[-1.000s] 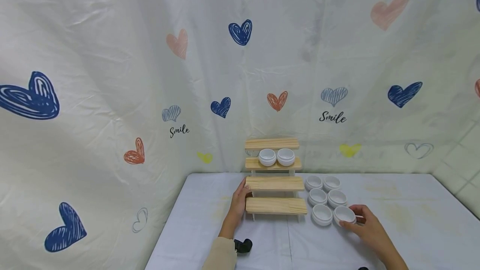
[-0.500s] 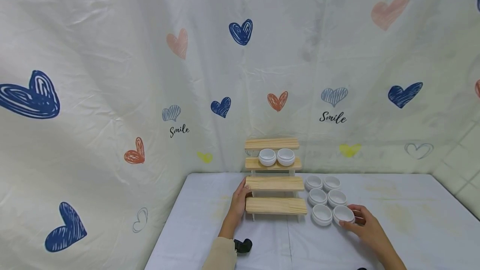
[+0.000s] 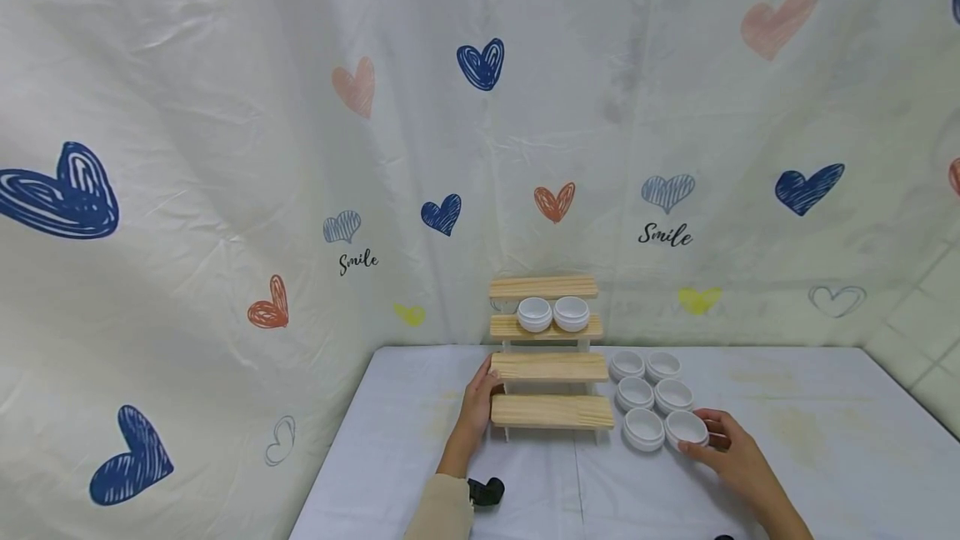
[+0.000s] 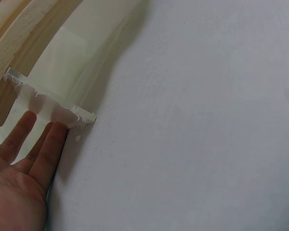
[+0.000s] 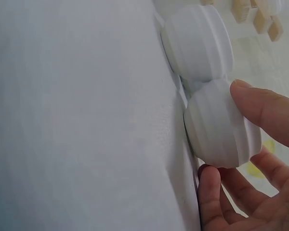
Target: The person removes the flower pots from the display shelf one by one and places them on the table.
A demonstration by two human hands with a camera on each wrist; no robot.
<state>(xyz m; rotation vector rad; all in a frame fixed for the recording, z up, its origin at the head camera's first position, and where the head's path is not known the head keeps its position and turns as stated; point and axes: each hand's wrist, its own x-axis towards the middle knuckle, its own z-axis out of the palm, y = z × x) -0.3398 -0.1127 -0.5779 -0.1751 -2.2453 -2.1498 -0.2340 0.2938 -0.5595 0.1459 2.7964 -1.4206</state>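
A four-step wooden display rack with white supports stands at the middle of the table. My left hand rests against its left side. In the left wrist view, the straight fingertips touch the rack's white side support. My right hand holds the front right bowl, a small white round one with a ridged wall. Seen from the right wrist, the thumb lies at its rim and the other fingers are curled at the opposite side. The bowl sits low at the cloth, beside the front left bowl.
Two more white bowls stand side by side on the second step from the top. Several others stand in two columns right of the rack. White cloth covers the table; a heart-patterned curtain hangs behind.
The bowl under my right hand has shifted slightly left, towards the front left bowl, and the hand with it. My left hand has stayed at the rack.
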